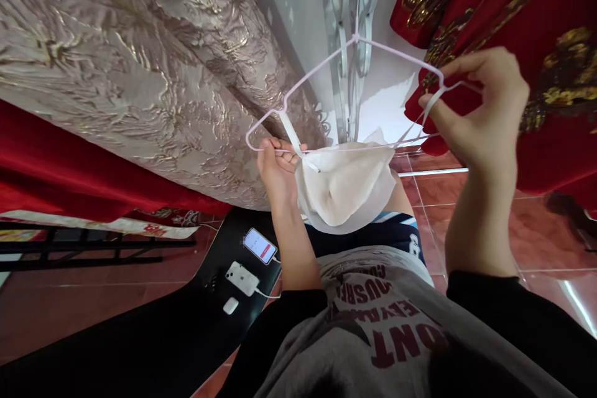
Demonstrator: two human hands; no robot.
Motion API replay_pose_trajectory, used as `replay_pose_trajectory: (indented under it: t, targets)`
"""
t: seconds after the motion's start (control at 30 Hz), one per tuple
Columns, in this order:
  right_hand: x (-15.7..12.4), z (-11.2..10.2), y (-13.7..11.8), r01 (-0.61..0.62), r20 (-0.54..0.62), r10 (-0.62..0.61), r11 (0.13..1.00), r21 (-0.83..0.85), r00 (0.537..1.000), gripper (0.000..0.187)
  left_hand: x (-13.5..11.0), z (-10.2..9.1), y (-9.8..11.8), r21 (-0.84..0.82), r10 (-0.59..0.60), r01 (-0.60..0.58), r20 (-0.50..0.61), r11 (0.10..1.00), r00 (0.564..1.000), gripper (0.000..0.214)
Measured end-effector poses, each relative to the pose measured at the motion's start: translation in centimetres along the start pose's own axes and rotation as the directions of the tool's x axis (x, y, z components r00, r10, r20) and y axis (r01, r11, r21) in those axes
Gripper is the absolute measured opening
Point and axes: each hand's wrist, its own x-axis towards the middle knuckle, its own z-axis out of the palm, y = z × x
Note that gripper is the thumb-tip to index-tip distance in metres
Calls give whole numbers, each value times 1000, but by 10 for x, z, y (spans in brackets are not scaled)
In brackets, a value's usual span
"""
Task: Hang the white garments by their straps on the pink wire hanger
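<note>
A thin pale-pink clothes hanger (321,66) is held up in front of me, its hook pointing up. From it hangs a small cream strappy garment (338,189) with a cup-like, sheer-edged body; its exact kind is unclear. One strap (290,132) loops over the hanger's left notch. My left hand (281,168) is closed around the hanger's lower left corner, with the fingers behind the bar. At the right end, my right hand (485,102) pinches the other strap (435,102) between thumb and fingers, right against the hanger's right notch.
White metal rack bars (347,43) stand behind the hanger. A shiny beige curtain (153,74) hangs on the left, red gold-trimmed cloth (550,99) on the right. A black bench (186,317) carries a lit phone (260,245), a white phone (242,278) and a white case (230,305).
</note>
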Motion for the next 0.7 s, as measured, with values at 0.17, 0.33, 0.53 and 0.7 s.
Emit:
replay_pose_trajectory:
  t: [0.17, 0.33, 0.53, 0.7]
  targets:
    - [-26, 38, -18, 214, -139, -201, 972, 94, 970, 22, -5, 0, -2, 6, 27, -27, 45, 1000, 999, 41]
    - [-44, 70, -14, 67, 502, -123, 989, 129, 856, 29, -9, -3, -10, 76, 83, -90, 91, 993, 992, 50]
    - [-51, 71, -4, 8, 487, -44, 997, 76, 872, 28, -35, -14, -13, 455, 56, -206, 322, 866, 945, 45]
    - [-54, 68, -6, -8, 460, -34, 996, 89, 887, 24, -60, -10, 49, 564, 40, -318, 449, 763, 893, 29]
